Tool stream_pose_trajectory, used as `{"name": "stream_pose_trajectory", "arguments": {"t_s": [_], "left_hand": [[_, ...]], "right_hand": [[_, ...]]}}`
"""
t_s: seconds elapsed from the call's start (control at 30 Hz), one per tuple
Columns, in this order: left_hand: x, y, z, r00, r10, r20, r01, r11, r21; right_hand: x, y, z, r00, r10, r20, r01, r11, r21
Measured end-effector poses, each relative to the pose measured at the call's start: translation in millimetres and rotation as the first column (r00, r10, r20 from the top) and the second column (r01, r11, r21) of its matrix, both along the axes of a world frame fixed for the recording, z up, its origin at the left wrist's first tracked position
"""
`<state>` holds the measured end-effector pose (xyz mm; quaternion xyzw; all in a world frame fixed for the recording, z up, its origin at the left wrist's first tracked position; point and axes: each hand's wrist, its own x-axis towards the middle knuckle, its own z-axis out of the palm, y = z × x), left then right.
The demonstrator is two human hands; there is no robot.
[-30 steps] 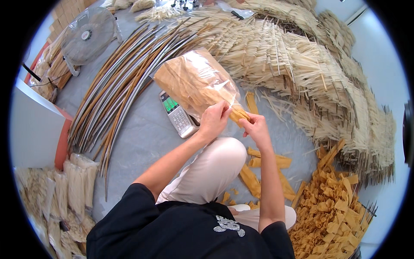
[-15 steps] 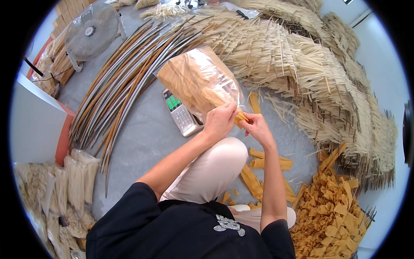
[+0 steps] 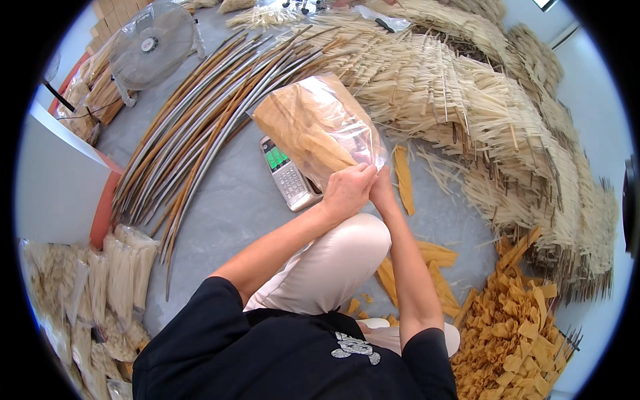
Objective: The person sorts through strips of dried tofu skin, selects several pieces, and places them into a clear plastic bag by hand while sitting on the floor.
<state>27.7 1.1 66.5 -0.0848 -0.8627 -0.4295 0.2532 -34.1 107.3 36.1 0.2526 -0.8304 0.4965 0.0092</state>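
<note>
A clear plastic bag [image 3: 303, 123] full of flat yellow-brown dried sheets, which look like tofu skin, lies tilted over a digital scale [image 3: 293, 183] with a keypad and a green-lit display. My left hand [image 3: 348, 191] is closed on the bag's near edge, at its mouth. Right beside it, my right hand [image 3: 382, 190] reaches into the mouth. Its fingers show only faintly through the film, and whether they grip anything is hidden. On the floor to the right of the bag lies a loose yellow-brown strip [image 3: 403, 180].
More yellow-brown pieces [image 3: 437, 267] lie near my right forearm, by a large heap [image 3: 513, 333]. Pale dried sticks [image 3: 480, 120] are stacked far right. Long thin poles [image 3: 200, 127] and a fan [image 3: 150, 47] stand left. Bagged pale sticks [image 3: 123, 273] are lower left.
My right hand has moved up from beside the bag into its mouth, and the yellow-brown piece it held outside is no longer visible there. My left hand stays on the bag's edge.
</note>
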Motion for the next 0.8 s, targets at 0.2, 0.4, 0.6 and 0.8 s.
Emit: {"name": "stream_pose_trajectory", "arguments": {"t_s": [0.2,0.4,0.6,0.8], "left_hand": [[-2.9,3.1,-6.2,0.999,-0.03,-0.016,0.03,0.999,-0.013],[-0.8,0.6,-5.1,0.999,-0.014,-0.033,0.014,1.0,0.009],[2.1,-2.8,-1.9,0.999,-0.039,0.031,0.04,0.999,-0.027],[-1.1,-1.1,-4.2,0.999,-0.044,-0.004,0.044,0.997,-0.057]], "right_hand": [[-25.8,0.0,-49.3,0.991,0.129,0.021,-0.123,0.973,-0.195],[-16.4,-4.8,-44.2,0.989,0.14,0.048,-0.121,0.952,-0.283],[15.0,2.4,-19.8,0.996,0.07,0.048,-0.068,0.997,-0.029],[3.2,5.2,-36.4,1.0,0.004,-0.014,-0.004,1.0,0.014]]}}
